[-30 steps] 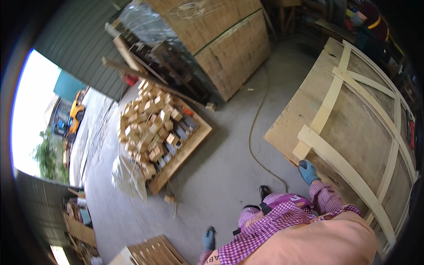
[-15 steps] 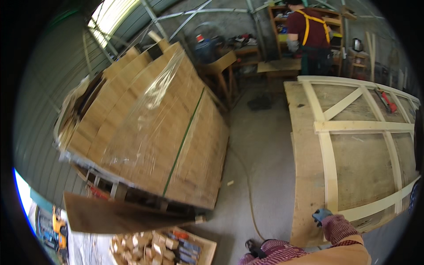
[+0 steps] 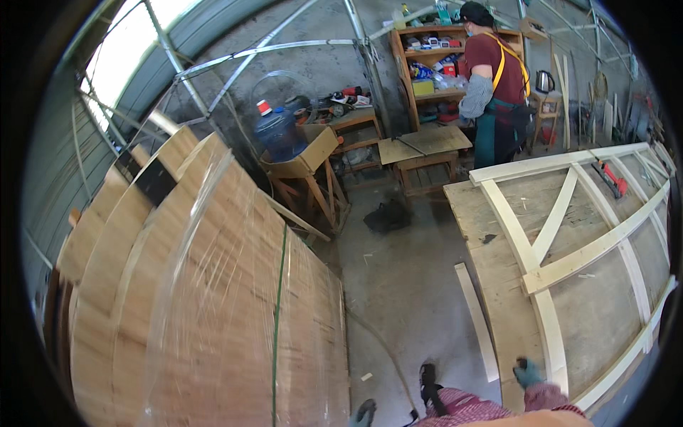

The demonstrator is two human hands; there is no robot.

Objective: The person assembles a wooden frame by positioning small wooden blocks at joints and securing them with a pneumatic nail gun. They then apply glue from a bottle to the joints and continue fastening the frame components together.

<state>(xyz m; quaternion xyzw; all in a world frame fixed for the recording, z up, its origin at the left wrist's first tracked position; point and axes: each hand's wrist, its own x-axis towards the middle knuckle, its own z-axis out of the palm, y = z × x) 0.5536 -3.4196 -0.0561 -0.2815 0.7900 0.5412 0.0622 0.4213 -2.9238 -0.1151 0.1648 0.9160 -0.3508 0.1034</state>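
Note:
My right hand [image 3: 528, 372], in a blue-grey glove with dark fingertips, is over the near left part of a plywood panel [image 3: 505, 306]. Its fingers look loosely bent and apart, with nothing visible in them. Beside it runs a pale batten [image 3: 549, 327], part of a wooden frame lying on the panel. At the bottom edge, what looks like my gloved left hand [image 3: 361, 414] is mostly cut off, so its grip is hidden. A red-handled tool [image 3: 613, 181] rests on the frame's far part.
Left stands a tall film-wrapped stack of wooden boards [image 3: 213, 299] with a green strap. A pale wood strip [image 3: 477, 320] lies along the panel's left side. A hose [image 3: 380, 341] crosses the floor. Farther back, a co-worker [image 3: 494, 92] stands by a low table [image 3: 427, 146] and shelves.
My view has tilted up and shifted, showing more of the back wall and co-worker. The wrapped stack looks larger. The wood strip and my left hand now show; the bin of offcuts has left view.

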